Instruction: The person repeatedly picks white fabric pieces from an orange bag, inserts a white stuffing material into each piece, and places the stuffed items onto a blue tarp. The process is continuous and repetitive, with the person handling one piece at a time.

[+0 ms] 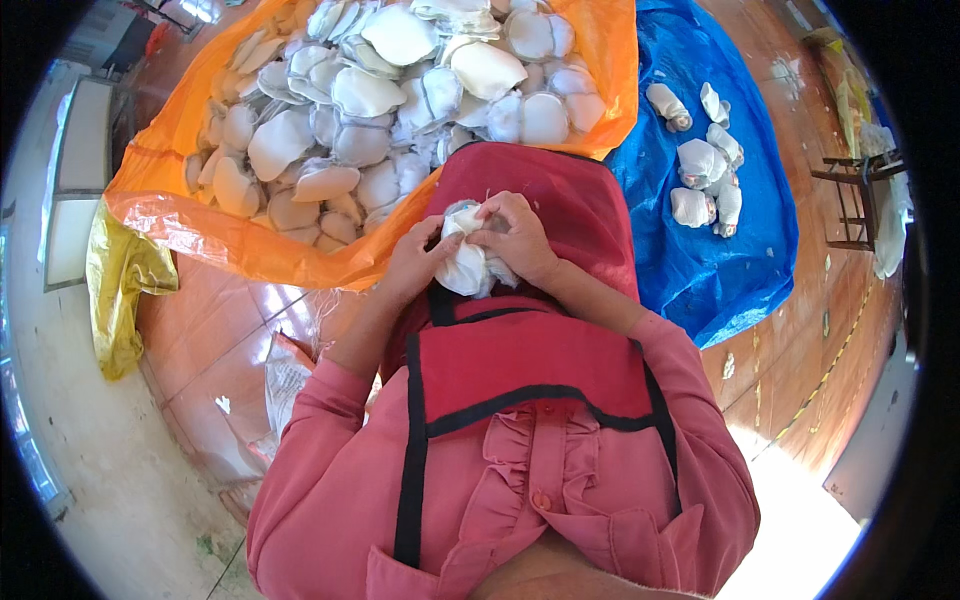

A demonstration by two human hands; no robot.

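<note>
Over my lap, on the red apron (590, 210), both hands grip one soft white fabric piece (463, 272) with greyish fuzzy edges. My left hand (412, 262) holds its left side, fingers curled onto the front. Thumb and fingers of my right hand (518, 238) pinch its upper right part. What lies behind the fingers is hidden. Just beyond, a big heap of similar white rounded fabric pieces (365, 92) with grey seams fills an orange sack (300, 262).
To the right, a blue sack (745, 255) lies spread out, bearing several small stuffed white pieces (702, 163). A wooden stool (850, 205) stands farther right. A yellow sack (125, 280) rests by the left wall. Scraps lie on the reddish tiled floor (820, 300).
</note>
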